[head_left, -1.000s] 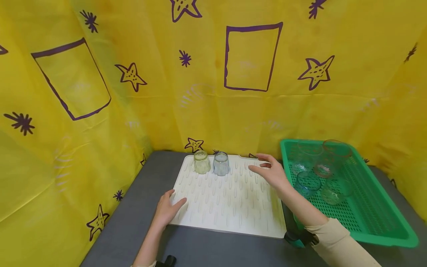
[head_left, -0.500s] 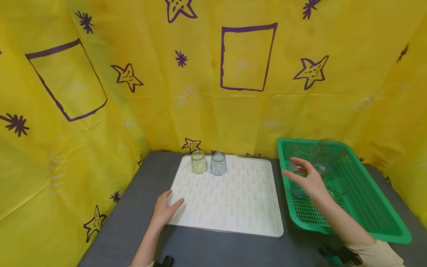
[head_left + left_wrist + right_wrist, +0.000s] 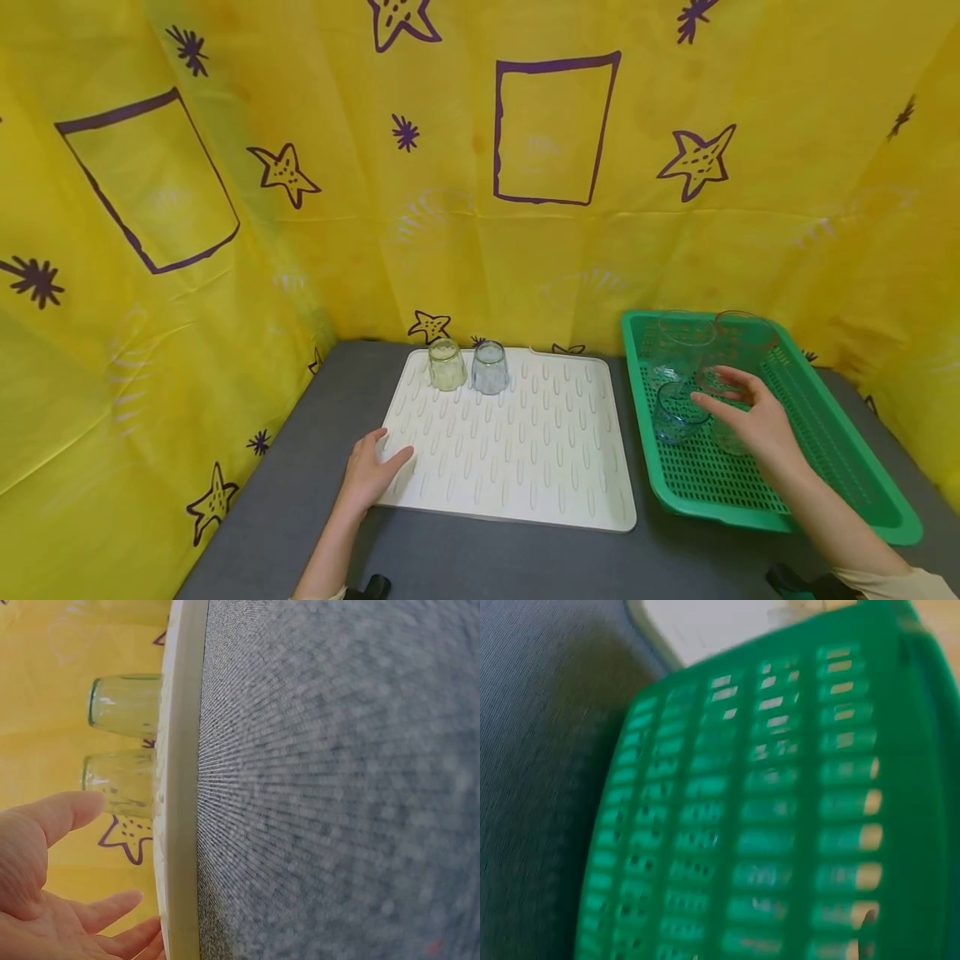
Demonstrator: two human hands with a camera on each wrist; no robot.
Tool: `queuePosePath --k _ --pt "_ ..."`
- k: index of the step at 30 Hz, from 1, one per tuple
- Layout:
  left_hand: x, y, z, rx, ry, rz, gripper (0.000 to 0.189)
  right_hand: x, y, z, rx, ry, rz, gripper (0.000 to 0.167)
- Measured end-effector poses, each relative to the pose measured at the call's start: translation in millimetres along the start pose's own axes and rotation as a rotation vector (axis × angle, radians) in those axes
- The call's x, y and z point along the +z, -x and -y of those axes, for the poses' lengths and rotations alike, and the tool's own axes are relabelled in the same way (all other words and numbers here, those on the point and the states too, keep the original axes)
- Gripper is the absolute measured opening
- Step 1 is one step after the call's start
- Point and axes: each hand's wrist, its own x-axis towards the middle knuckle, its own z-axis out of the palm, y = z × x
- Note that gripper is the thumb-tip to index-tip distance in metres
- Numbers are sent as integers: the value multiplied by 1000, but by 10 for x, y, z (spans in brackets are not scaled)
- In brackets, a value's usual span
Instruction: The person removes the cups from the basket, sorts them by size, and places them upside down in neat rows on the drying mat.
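In the head view my right hand (image 3: 757,421) hovers over the green basket (image 3: 720,510) with fingers bent and thumb apart, holding nothing. A blue-tinted glass (image 3: 675,423) stands just left of its fingertips. Behind are a tall clear glass (image 3: 678,346) and a pinkish glass (image 3: 750,340); another clear glass (image 3: 729,439) is partly hidden by the hand. My left hand (image 3: 371,471) rests at the left edge of the white ridged mat (image 3: 510,467), fingers relaxed. Upside down at the mat's back stand a yellow-green glass (image 3: 447,367) and a pale blue glass (image 3: 490,369).
Mat and basket sit side by side on a dark grey table (image 3: 277,500). Yellow curtain (image 3: 360,250) with purple drawings closes off the back and sides. The right wrist view is filled mostly by the basket's slotted wall (image 3: 731,795).
My right hand has moved rightward from above the mat's back right to over the glasses in the basket. My left hand stays at the mat's edge. The view has shifted slightly.
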Motion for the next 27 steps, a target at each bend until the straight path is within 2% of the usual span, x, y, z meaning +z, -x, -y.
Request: queuePosePath --k 6,13,19,27 --pt "-7 12 -5 13 3 -4 71 -145 -18 -127 28 46 -19 87" --pt "-18 36 -6 15 8 -4 70 -297 -84 -280 53 196 -21 89" --pt "-18 48 -13 16 7 -4 70 -397 -157 -364 63 321 64 93" --pt "-13 34 -19 24 6 -5 70 -458 -193 -452 135 312 181 103"
